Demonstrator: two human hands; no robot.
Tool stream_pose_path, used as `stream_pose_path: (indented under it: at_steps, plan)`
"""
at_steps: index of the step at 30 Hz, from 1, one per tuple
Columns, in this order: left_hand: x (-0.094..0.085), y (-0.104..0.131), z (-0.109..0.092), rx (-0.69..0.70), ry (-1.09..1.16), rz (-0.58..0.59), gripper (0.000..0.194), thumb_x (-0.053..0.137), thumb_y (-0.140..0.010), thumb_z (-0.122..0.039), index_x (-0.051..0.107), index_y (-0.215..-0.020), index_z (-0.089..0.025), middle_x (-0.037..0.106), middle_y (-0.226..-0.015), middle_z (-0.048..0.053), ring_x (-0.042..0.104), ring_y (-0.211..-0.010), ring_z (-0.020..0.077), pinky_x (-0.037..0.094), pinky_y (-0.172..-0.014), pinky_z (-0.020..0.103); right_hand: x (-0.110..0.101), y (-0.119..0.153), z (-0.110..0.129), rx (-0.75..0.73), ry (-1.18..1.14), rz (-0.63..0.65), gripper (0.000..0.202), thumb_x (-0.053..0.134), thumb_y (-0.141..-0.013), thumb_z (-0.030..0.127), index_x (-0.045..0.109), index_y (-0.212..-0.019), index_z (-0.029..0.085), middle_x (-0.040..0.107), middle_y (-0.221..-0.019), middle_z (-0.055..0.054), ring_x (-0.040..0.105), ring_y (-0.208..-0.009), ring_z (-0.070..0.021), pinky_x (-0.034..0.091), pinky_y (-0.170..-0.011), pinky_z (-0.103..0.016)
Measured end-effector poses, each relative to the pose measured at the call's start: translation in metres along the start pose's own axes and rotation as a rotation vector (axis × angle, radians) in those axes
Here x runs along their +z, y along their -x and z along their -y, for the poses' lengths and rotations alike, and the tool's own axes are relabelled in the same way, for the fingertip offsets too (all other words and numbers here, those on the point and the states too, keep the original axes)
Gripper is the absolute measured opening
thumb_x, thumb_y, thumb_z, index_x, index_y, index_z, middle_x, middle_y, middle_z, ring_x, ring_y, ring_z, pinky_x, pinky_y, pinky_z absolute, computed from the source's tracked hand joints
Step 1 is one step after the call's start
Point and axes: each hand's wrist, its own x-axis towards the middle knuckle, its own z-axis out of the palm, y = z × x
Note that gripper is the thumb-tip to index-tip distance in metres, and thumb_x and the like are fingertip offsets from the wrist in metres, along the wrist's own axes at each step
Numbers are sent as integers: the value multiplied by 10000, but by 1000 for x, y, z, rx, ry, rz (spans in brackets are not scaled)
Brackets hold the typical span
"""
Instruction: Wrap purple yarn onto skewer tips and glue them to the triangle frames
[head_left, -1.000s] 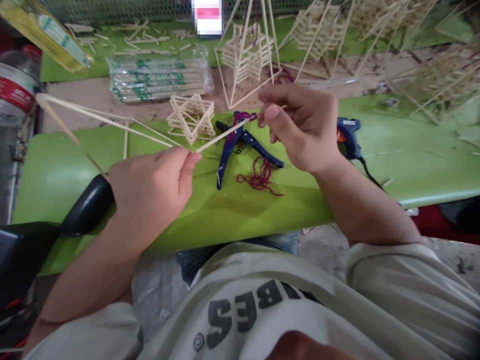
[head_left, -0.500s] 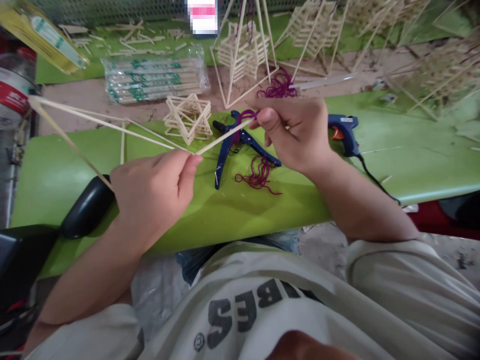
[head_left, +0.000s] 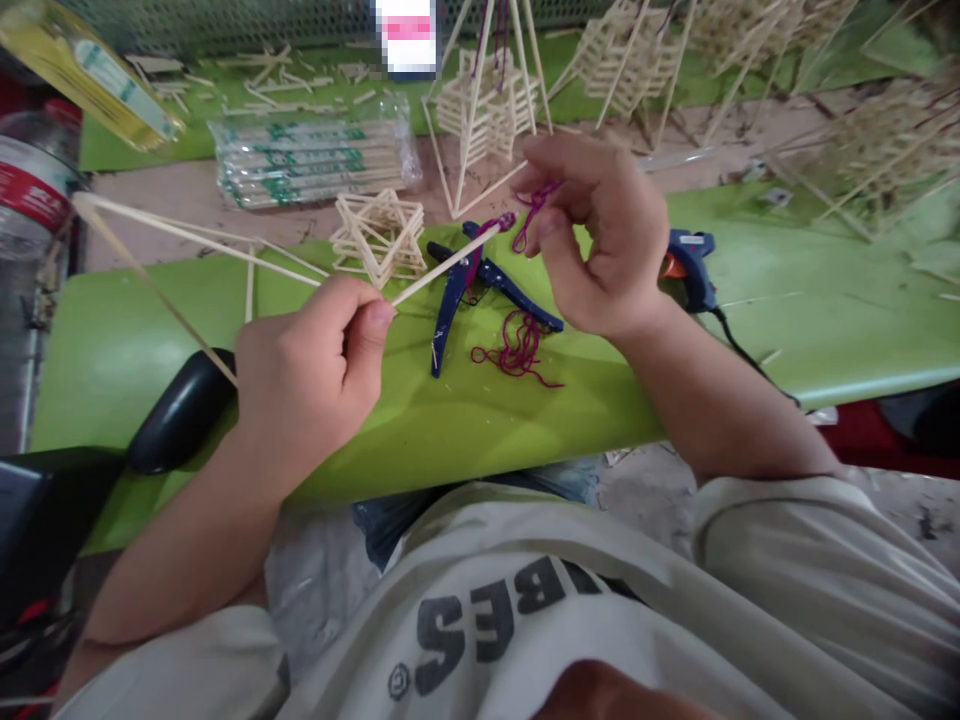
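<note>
My left hand (head_left: 315,370) is closed on a frame of thin wooden sticks (head_left: 202,243), which reaches out to the left. One stick end (head_left: 442,274) points right from my fingers, with purple yarn (head_left: 506,221) around its tip. Just right of that tip, my right hand (head_left: 600,235) has its thumb and fingers apart, holding nothing that I can see. Below the tip lie blue pliers (head_left: 450,310) with spread handles. A small pile of purple yarn (head_left: 519,345) rests beside them. A small star-shaped stick piece (head_left: 379,238) sits left of the pliers.
Packaged sticks (head_left: 315,155) lie behind the star piece. Larger stick structures (head_left: 487,105) stand at the back. A blue glue gun (head_left: 694,270) lies right of my right hand, its cord trailing toward the front edge. A black mouse (head_left: 180,410) and bottles (head_left: 90,75) are on the left.
My right hand has let go of the stick tip and moved slightly right and up, its fingers opening. My left hand still grips the frame and has barely shifted.
</note>
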Motion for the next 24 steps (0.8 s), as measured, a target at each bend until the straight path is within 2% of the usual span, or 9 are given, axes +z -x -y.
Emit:
stream_pose_path:
  at_steps: [4,7,10,14,17,19,21,24]
  plan:
    - [-2,1,0,21,45,7,242,555,-1121,-412,716,-1002,-276,618,-650,-24,546,-582,149,398,-637,342,-2,-5,-11,-80,73,27,422,756,-993,719,803,-1204,357,747,-1158,-39,767,-876,-197,706,-835,-393]
    - [-1,0,0,37,76,24,246,550,-1125,-405,719,-992,-286,655,-673,-21,563,-582,150,404,-628,338,-2,-5,-11,-118,144,47,336,712,-1045,649,818,-1128,342,752,-1105,-45,780,-1016,-238,707,-958,-438]
    - [-1,0,-1,64,88,16,239,581,-1112,-397,728,-962,-282,654,-664,-25,542,-559,143,397,-610,329,2,-1,-5,-139,124,62,310,631,-1107,581,817,-1095,334,749,-1069,-45,775,-1012,-230,699,-962,-438]
    - [-2,-2,-2,95,98,-1,242,621,-1091,-368,749,-922,-250,601,-598,-38,472,-504,115,359,-567,305,5,0,3,-20,38,53,413,646,-1079,670,814,-1001,301,758,-1031,-61,768,-958,-232,691,-933,-434]
    - [-4,-5,0,42,120,33,268,612,-1103,-395,755,-943,-234,640,-639,-32,526,-558,115,393,-603,293,0,-6,6,120,-134,95,419,716,-1027,700,815,-1059,295,773,-1007,-53,762,-882,-224,695,-820,-401]
    - [-4,-6,2,5,135,33,268,606,-1107,-406,757,-965,-235,670,-677,-31,563,-592,116,410,-621,293,-4,-13,5,223,-335,140,442,706,-1026,703,786,-1228,317,782,-996,-33,737,-772,-196,655,-649,-348]
    - [-3,-6,4,-18,126,23,252,607,-1104,-408,762,-990,-244,675,-687,-35,574,-603,117,416,-627,298,-4,-18,4,296,-477,112,523,720,-1001,732,730,-1355,348,779,-965,-8,682,-655,-165,577,-516,-314]
    - [-3,-5,5,-18,103,16,229,618,-1097,-407,759,-993,-260,643,-659,-40,548,-596,119,411,-630,311,1,-19,7,302,-435,11,536,786,-944,760,766,-1248,319,751,-869,6,616,-569,-134,523,-485,-307]
